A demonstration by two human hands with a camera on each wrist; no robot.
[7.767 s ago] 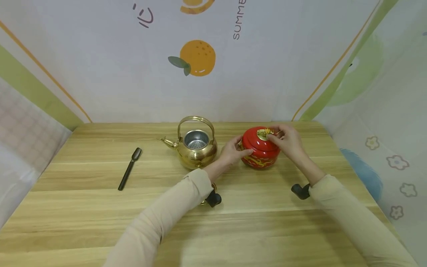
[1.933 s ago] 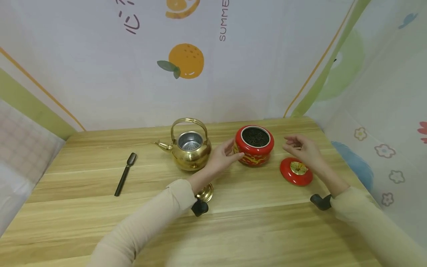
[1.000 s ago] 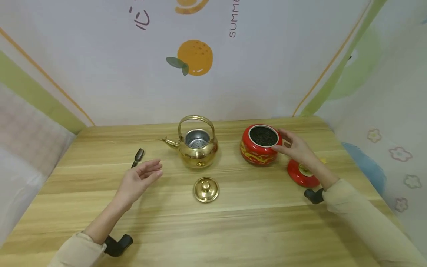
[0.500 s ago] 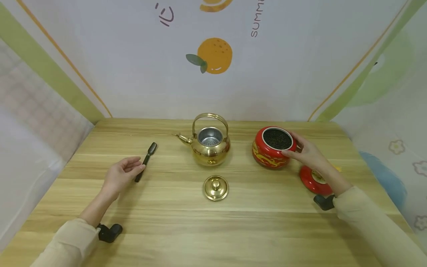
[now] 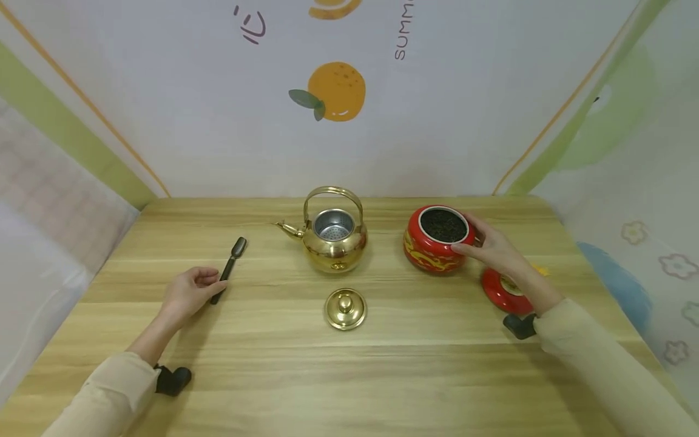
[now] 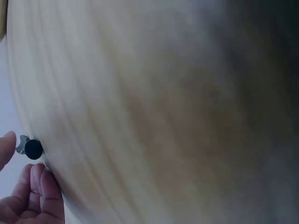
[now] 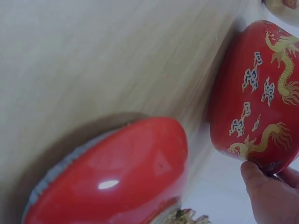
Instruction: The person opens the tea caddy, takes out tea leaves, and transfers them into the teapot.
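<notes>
My left hand [image 5: 188, 294] is at the dark handle of a small tea scoop [image 5: 229, 267] lying on the table. In the left wrist view the round handle end [image 6: 33, 149] shows between thumb and fingertips [image 6: 44, 175], the thumb standing apart from it. My right hand [image 5: 494, 249] holds the right side of a red tea jar [image 5: 431, 258] with gold dragons, thumb in front and fingers behind. The jar is uncovered and full of dark loose leaves [image 5: 445, 224]. Its red lid [image 5: 499, 294] lies beside it, partly hidden under my right wrist.
A golden teapot [image 5: 334, 255] with a raised handle stands mid-table, its metal strainer [image 5: 334, 226] exposed. In front of it lies the golden teapot lid [image 5: 346, 309]. A printed cloth [image 5: 229, 133] hangs behind the wooden table [image 5: 349, 388].
The red lid has come off the jar and lies to its right. My left hand has left the jar and gone left to the scoop; my right hand has taken hold of the jar.
</notes>
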